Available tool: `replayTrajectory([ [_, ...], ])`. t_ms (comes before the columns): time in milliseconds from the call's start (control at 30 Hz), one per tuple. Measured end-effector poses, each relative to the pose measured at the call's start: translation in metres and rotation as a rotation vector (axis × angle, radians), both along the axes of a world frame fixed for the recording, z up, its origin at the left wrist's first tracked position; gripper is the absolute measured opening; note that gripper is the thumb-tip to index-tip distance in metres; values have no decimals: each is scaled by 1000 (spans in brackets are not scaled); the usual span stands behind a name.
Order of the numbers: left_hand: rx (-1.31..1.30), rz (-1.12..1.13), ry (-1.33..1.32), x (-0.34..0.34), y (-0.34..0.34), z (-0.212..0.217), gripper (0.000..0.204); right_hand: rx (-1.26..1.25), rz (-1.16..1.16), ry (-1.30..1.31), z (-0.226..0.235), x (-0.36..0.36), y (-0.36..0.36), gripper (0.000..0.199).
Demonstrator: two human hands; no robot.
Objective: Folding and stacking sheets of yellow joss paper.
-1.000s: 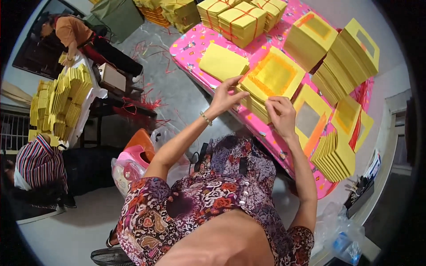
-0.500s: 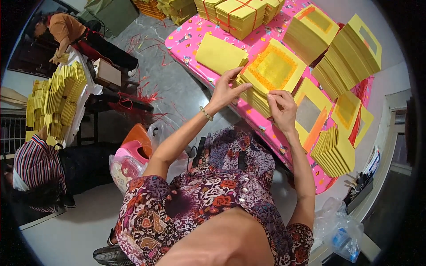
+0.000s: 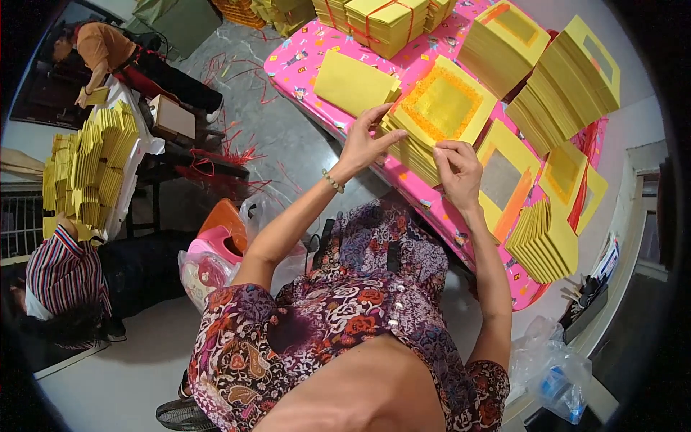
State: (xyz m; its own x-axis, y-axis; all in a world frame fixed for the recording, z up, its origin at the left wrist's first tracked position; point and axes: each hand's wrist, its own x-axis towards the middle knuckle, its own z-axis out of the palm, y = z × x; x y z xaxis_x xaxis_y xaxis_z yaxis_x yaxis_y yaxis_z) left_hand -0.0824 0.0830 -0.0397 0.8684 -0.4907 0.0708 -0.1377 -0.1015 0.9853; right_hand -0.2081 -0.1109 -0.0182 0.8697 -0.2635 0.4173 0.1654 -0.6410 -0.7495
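A thick stack of yellow joss paper point(image 3: 471, 131), its top sheet bearing a gold square with an orange border, lies before me on the pink table. My left hand point(image 3: 363, 144) grips the stack's left corner, fingers curled over the far side and thumb along the near edge. At the near edge, my right hand point(image 3: 458, 171) pinches the paper's corner between thumb and bent fingers. Left of the stack rests a folded yellow bundle point(image 3: 354, 83). Close by my right hand lies a yellow sheet with a silver square point(image 3: 502, 178) and an orange strip.
Tied yellow bundles point(image 3: 387, 25) stand at the table's back, and tall paper stacks point(image 3: 558, 86) lean at the right. A fanned yellow stack point(image 3: 540, 241) sits nearer. Two other people work at a left table piled with folded paper point(image 3: 93, 162). Red strips point(image 3: 241, 151) litter the floor.
Both hands keep almost the same hold on the stack. At the far left, the person in orange has shifted a yellow bundle slightly. The whole view has tilted a little.
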Motion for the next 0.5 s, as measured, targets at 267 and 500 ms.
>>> replayTrajectory([
  [267,160,17,-455,-3,1,26,73,-39,-29,-7,2,-1,2,11],
  [500,372,-261,-997,28,-4,40,61,-57,-21,-31,4,1,3,11],
])
